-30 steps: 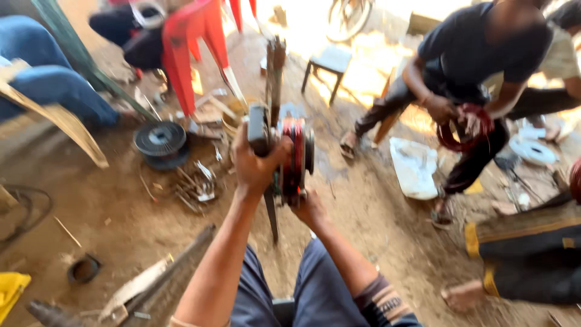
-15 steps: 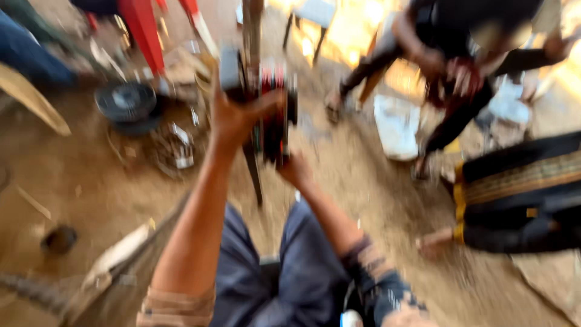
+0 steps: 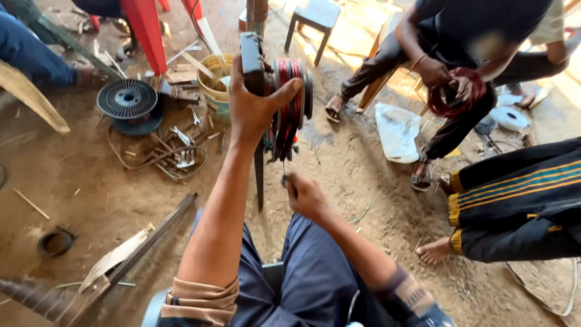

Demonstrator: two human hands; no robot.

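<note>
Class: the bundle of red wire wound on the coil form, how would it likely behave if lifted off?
The bundle of red wire would probably sag: loose strands already droop below it. It likely feels heavy for its size, being densely wound. The left hand presses it, suggesting it could unravel.

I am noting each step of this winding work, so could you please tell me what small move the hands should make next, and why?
Probably draw the wire taut downward with the right hand. The left hand already grips the red wire coil on its upright stand, and strands hang loose below the coil toward the right hand's pinched fingers.
</note>
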